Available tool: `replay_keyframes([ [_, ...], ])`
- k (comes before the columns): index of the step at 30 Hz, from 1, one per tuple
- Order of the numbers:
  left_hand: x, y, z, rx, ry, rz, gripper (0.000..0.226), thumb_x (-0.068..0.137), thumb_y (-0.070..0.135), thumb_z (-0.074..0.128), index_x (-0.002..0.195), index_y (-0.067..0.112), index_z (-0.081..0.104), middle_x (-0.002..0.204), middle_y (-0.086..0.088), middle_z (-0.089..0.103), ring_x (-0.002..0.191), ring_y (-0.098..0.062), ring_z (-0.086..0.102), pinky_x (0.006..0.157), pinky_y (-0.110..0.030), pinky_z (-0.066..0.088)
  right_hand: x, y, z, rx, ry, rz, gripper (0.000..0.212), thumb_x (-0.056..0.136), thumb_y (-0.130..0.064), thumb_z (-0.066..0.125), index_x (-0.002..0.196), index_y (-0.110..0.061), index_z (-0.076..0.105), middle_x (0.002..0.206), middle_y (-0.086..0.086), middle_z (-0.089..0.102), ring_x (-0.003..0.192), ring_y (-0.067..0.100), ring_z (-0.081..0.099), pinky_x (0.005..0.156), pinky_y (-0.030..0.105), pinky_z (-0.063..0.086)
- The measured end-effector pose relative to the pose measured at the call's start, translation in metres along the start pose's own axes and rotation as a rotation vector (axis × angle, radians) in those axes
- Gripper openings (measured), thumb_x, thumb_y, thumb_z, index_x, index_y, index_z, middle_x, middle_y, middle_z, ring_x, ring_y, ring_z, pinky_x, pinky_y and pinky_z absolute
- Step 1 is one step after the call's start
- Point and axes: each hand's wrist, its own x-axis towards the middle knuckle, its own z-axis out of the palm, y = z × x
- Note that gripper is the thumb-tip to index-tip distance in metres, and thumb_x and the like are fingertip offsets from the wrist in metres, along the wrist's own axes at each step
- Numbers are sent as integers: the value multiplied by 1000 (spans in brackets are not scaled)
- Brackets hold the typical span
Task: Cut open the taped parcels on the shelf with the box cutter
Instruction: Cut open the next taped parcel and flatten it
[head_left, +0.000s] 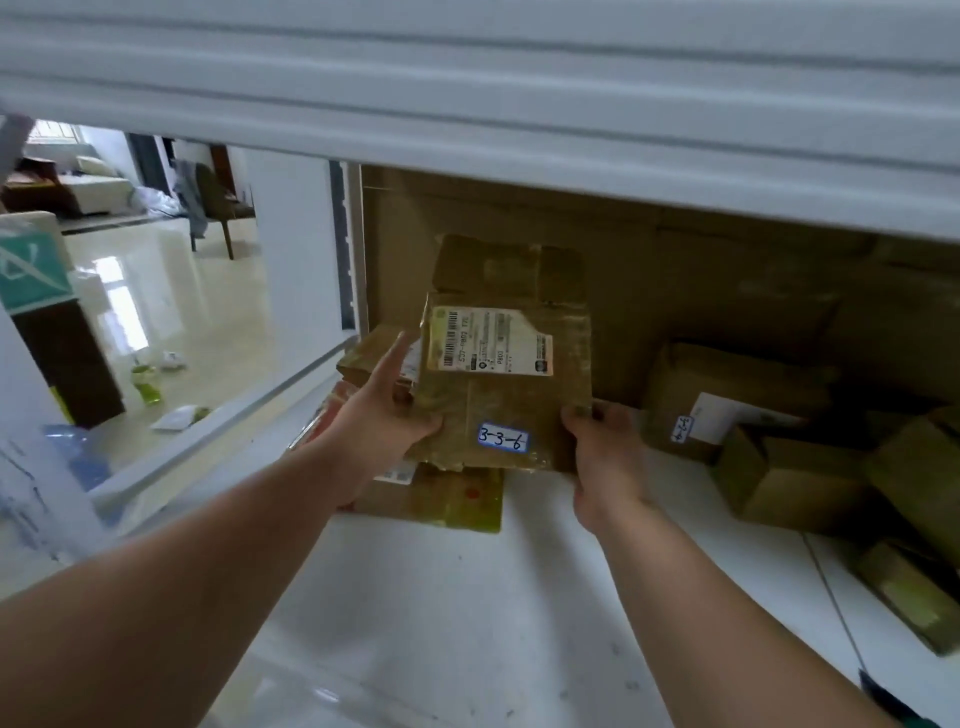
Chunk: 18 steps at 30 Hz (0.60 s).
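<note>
At the left of the frame lies open floor beyond the shelf (447, 597) edge. Left of centre, the left hand (382, 415) grips the near-left edge of the taped parcel (498, 384), fingers (423, 427) clamped on the cardboard. The parcel is at centre frame, held above the shelf, tilted up, its long axis running away from the person, label facing the camera. Just right of it, the right hand (605, 452) clamps the near-right corner. Further right sit other parcels (727, 400). No box cutter shows; both hands are equally near and occupied, so one must likely let go to fetch it
</note>
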Motion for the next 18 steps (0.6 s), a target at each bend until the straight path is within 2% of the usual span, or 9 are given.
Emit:
replay_keyframes([
  [3,7,-8,-16,75,68,93,90,84,4,70,148,49,26,92,10,71,81,0,69,57,-15,53,2,-6,28,58,15,38,7,95,-19,58,100,-22,57,101,1,66,96,22,63,93,46,51],
  [6,24,-3,-33,119,250,175,73,88,8,64,141,51,38,109,15,62,89,-8,67,60,-16,55,5,-17,57,103,15,40,7,94,-17,58,98,-22,55,97,1,65,88,18,62,81,38,52],
  [9,39,3,-42,168,403,231,52,93,13,54,116,60,53,105,23,42,86,-4,55,51,-2,44,11,-24,86,92,-27,22,42,90,-11,60,127,-20,45,103,2,65,95,22,64,87,48,55],
  [10,44,0,-46,173,413,237,48,94,13,53,112,57,57,109,24,42,91,-5,55,56,-2,45,12,-23,93,63,-54,0,56,87,-10,63,135,-23,37,106,2,65,98,23,64,89,49,55],
  [11,50,-6,-50,231,408,236,43,94,12,53,115,49,60,122,19,45,104,-11,55,71,-9,50,12,-21,99,7,-92,-26,68,85,-10,67,140,-27,31,109,1,64,100,23,64,90,48,55],
  [13,56,-19,-58,488,293,153,37,95,15,54,130,27,58,146,-3,40,132,-26,40,102,-30,43,11,-13,106,-221,-201,-79,81,79,-15,75,144,-29,29,121,3,59,108,21,60,92,42,53],
  [14,58,-28,-61,574,208,96,40,94,21,58,134,24,55,150,-9,34,138,-28,32,108,-34,35,11,-8,108,-411,-250,-90,85,76,-21,79,146,-29,30,130,6,52,115,23,55,96,41,50],
  [16,56,-45,-64,684,57,-35,57,85,40,68,138,32,47,155,-8,17,139,-30,28,110,-37,32,12,7,111,-855,-310,-62,98,70,-40,80,150,-32,24,143,11,33,131,33,38,110,46,35],
  [18,54,-60,-63,829,-48,-101,84,71,54,73,144,38,35,156,-2,7,139,-33,25,110,-40,33,11,19,112,-1184,-345,-83,104,68,-51,76,151,-36,16,146,12,22,135,37,26,112,51,22],
])
